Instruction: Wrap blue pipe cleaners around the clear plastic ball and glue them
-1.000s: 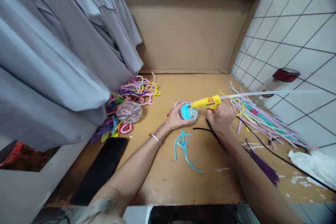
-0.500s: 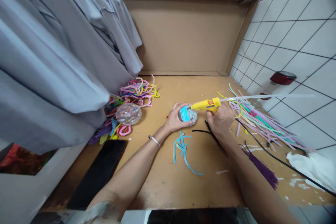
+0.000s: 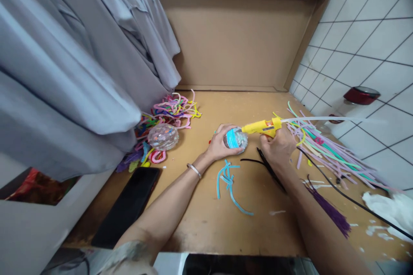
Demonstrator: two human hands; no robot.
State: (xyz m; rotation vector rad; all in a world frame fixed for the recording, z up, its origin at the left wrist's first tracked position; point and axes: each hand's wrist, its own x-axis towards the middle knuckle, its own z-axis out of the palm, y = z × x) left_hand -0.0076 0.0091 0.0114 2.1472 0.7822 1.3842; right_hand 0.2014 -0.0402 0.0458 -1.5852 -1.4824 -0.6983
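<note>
At centre, above the tan surface (image 3: 206, 227): a yellow plastic glue gun (image 3: 263, 126), barrel nearly level across the view, nozzle pointing left and slightly toward the viewer, long axis running left to right. From its rear, in line with the barrel, a long translucent glue stick (image 3: 322, 118), extending right. Around the handle, largely hiding it, the right hand (image 3: 278, 146), fingers closed in a grip. At the nozzle, a clear, rounded object with a bright blue band (image 3: 242, 138); contact impossible to tell. About its left side, the left hand (image 3: 217, 142), fingers gripping, thumb on the near side. Just below, knotted light blue strips (image 3: 228, 178). Beneath the right wrist, thin black strips (image 3: 270, 166). To the right, a bundle of pastel fuzzy strips (image 3: 325, 150), a purple tassel (image 3: 329, 210), and a black cord (image 3: 338, 192). To the left, a clear faceted rounded object (image 3: 163, 136) beside a tangled multicoloured pile (image 3: 174, 108); nearer, a flat black rectangular slab (image 3: 127, 206). Behind, an upright brown cardboard panel (image 3: 235, 43).
</note>
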